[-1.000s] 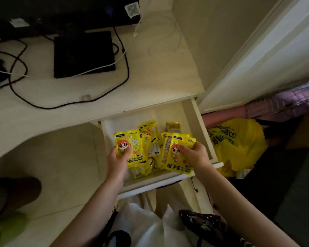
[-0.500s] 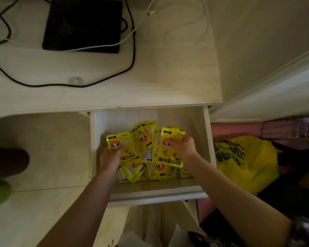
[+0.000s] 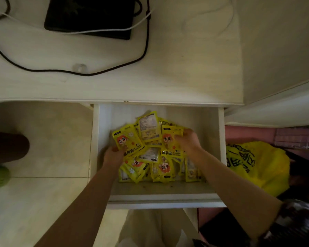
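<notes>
Step in hand, as judged: gathering the yellow packets in the open drawer, which is pulled out from under the desk.

Hand state:
- The left hand pinches the lower edge of the left packet, thumb on top. The fingers underneath are hidden.
- The right hand is curled round the right edge of the right packet.

Both packets are held face up just above the heap of similar packets, which fills the middle and front of the drawer.

Procedure:
1. Keep each grip near a packet edge, since the film is probably slick and a flat pinch may slip.
2. Lay the two held packets together, faces aligned, before picking up more (a squared stack handles better than a fan).
3. Take loose packets from the top of the heap, not from beneath.
4. Keep both forearms inside the drawer walls.
</notes>
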{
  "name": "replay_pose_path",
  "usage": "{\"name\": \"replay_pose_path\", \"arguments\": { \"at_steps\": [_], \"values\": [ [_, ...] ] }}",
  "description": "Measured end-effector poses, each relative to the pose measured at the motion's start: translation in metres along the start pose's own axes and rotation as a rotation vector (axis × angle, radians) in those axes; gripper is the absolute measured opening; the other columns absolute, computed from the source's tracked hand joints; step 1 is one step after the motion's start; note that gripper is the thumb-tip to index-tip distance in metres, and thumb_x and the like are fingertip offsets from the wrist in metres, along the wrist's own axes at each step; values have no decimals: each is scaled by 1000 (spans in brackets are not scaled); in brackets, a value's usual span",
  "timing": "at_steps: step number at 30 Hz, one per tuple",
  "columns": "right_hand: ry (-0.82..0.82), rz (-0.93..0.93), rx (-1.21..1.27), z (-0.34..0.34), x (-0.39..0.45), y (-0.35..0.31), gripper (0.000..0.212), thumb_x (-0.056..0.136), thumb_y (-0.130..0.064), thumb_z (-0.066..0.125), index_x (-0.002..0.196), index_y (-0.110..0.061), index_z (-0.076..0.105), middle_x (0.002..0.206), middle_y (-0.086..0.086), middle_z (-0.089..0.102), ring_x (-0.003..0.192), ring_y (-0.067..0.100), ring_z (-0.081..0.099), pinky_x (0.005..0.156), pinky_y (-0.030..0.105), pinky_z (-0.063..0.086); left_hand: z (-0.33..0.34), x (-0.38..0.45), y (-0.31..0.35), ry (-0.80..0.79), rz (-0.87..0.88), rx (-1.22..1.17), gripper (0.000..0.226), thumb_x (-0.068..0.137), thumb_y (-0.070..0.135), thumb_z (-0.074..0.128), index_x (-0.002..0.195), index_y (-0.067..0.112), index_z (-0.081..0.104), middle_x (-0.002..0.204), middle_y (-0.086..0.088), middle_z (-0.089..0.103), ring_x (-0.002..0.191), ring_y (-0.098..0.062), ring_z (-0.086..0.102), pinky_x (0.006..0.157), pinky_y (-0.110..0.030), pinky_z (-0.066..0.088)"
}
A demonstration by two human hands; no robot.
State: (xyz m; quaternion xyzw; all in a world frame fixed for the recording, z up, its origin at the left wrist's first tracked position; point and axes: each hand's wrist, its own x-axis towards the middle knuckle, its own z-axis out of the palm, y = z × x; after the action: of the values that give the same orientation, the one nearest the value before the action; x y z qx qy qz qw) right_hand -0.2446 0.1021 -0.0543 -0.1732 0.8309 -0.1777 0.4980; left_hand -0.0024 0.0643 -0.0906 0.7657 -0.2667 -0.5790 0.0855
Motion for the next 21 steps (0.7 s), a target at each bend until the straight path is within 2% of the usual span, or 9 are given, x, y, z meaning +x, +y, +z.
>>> {"name": "replay_pose_path", "arguments": {
  "at_steps": [3, 5, 7, 9, 12, 14, 16, 18, 21],
  "values": [
    [20, -19, -48, -12, -7, 9, 22, 87, -27, 60, 105, -18, 68, 94, 5, 71, 84, 23, 66, 79, 34, 55, -6, -17, 0, 7, 49, 77, 8, 89, 4, 57, 93, 6, 64, 75, -5, 57, 76, -21, 54, 65, -28, 42],
    [12, -18, -84, -21, -19, 10, 20, 91, -26, 54, 102, -16, 67, 86, 5, 65, 79, 24, 61, 72, 31, 50, -11, -30, -1, 27, 85, 112, 20, 88, 1, 56, 77, 17, 60, 72, -6, 55, 80, -24, 53, 65, -29, 39],
    [2, -4, -97, -29, -32, 12, 16, 91, -21, 50, 89, -16, 64, 78, 7, 58, 66, 20, 53, 61, 26, 42, -17, -45, 1, 40, 118, 138, 17, 85, 5, 62, 102, 8, 64, 90, -11, 62, 92, -29, 60, 74, -32, 45],
    [-8, -16, -111, -34, -46, 12, 17, 91, -18, 47, 83, -17, 62, 74, 5, 55, 58, 15, 46, 53, 25, 37, -24, -56, 1, 18, 134, 149, 43, 82, 12, 65, 124, 8, 56, 115, -14, 62, 104, -32, 61, 87, -40, 51],
    [-35, -68, -172, -39, -68, 11, 21, 88, -9, 41, 88, -14, 62, 75, 5, 57, 59, 15, 47, 51, 24, 37, -34, -82, 2, 4, 224, 179, 38, 86, 18, 62, 123, 16, 55, 117, -7, 59, 109, -27, 59, 96, -49, 49],
    [-55, -142, -241, -42, -85, 9, 23, 88, -7, 38, 89, -6, 61, 73, 7, 54, 57, 17, 45, 48, 24, 34, -42, -99, 3, 37, 291, 193, 26, 86, 20, 61, 112, 23, 59, 112, -6, 63, 105, -26, 61, 93, -49, 51],
    [-66, -234, -303, -43, -100, 7, 22, 91, -11, 37, 94, -11, 59, 75, 5, 56, 63, 20, 49, 47, 24, 34, -49, -112, 1, 108, 337, 194, 21, 84, 22, 62, 105, 26, 61, 106, -7, 68, 99, -27, 65, 89, -47, 53],
    [-69, -323, -397, -42, -114, 6, 25, 96, -20, 37, 113, -15, 55, 90, 6, 63, 70, 21, 56, 49, 24, 38, -57, -127, -3, 167, 370, 181, 25, 82, 24, 61, 107, 23, 64, 102, -7, 71, 96, -26, 66, 87, -43, 54],
    [-81, -453, -533, -34, -134, -1, 35, 98, -24, 43, 131, -12, 47, 120, 10, 62, 86, 21, 61, 67, 29, 49, -69, -150, -12, 227, 436, 197, 26, 86, 19, 59, 111, 18, 65, 101, -4, 71, 91, -19, 64, 81, -31, 49]
  ]
}}
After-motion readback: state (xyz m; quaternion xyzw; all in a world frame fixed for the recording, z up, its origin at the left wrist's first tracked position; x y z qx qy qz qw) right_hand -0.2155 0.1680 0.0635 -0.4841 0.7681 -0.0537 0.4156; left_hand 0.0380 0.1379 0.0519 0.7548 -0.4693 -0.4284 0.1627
